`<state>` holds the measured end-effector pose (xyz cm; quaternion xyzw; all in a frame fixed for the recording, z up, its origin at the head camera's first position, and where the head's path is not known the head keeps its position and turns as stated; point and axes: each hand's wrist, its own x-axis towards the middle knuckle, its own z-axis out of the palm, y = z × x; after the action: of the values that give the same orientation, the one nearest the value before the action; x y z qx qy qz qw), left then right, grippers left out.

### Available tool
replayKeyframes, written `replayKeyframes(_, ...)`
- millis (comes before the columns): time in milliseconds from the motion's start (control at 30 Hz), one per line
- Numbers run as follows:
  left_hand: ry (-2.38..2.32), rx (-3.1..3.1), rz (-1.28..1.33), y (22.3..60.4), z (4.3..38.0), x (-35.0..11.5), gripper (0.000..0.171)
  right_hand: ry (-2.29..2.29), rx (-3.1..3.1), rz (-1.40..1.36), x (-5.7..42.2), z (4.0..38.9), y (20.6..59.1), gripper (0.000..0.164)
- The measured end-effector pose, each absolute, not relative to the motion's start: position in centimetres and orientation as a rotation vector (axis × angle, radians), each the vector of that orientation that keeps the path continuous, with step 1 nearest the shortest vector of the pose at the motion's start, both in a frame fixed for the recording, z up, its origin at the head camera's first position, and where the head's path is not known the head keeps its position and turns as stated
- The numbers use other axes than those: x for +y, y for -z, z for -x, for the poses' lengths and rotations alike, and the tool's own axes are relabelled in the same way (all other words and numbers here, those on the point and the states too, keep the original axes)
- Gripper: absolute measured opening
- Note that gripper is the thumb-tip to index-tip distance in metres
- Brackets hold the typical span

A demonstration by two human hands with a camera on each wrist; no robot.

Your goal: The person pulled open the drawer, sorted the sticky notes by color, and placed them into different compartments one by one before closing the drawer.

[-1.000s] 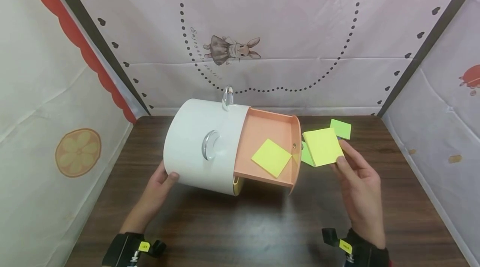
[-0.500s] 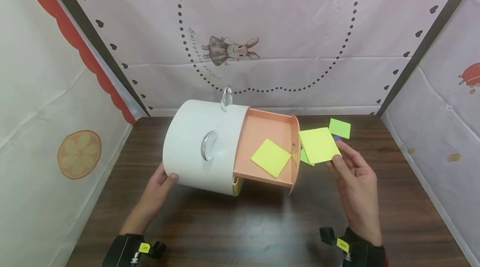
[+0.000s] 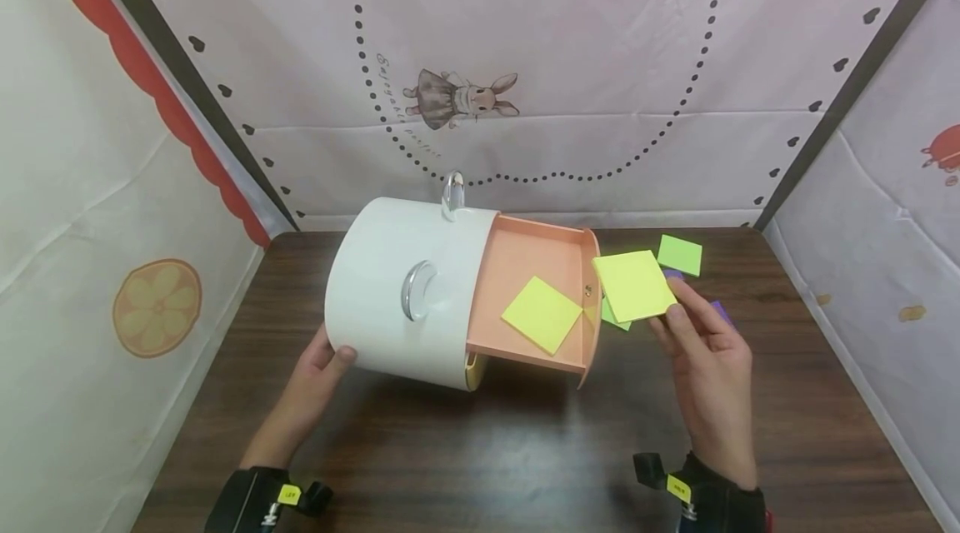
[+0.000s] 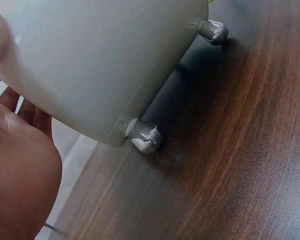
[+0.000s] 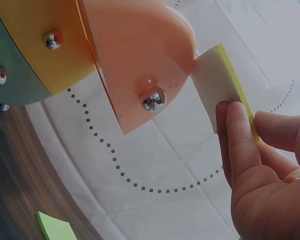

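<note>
A white rounded drawer box (image 3: 382,291) with clear feet lies tilted on its side, its peach drawer (image 3: 525,246) pulled out to the right. My left hand (image 3: 309,387) grips the box's left end, thumb in front and fingers behind. Inside the drawer lies a yellow sticky note pad (image 3: 542,315). With thumb and fingers, my right hand (image 3: 708,383) pinches another yellow sticky note pad (image 3: 633,285) just right of the drawer front. In the right wrist view that pad (image 5: 215,82) shows its pale underside, and its corner meets the drawer front's edge in the picture.
Right of the box, a green sticky pad (image 3: 680,255) lies on the dark wooden table (image 3: 480,466). Another green one (image 3: 615,315) and two purple ones (image 3: 722,312) are partly hidden. The right wrist view shows shut yellow (image 5: 50,60) and teal (image 5: 12,77) drawers with round knobs.
My right hand has shifted slightly left with the yellow pad, closer to the drawer front. A purple piece now shows behind that hand. The left hand and the box stay put.
</note>
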<state>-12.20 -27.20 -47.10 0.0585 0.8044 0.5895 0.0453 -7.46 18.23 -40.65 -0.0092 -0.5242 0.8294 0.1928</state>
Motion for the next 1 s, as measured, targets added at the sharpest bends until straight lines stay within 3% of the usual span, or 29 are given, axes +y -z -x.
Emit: replayKeyframes(1000,-1.774,2.463,-0.16,47.4,12.3,-27.2,0.057,-2.324,-1.525,0.05,16.9,8.0,40.7,0.042)
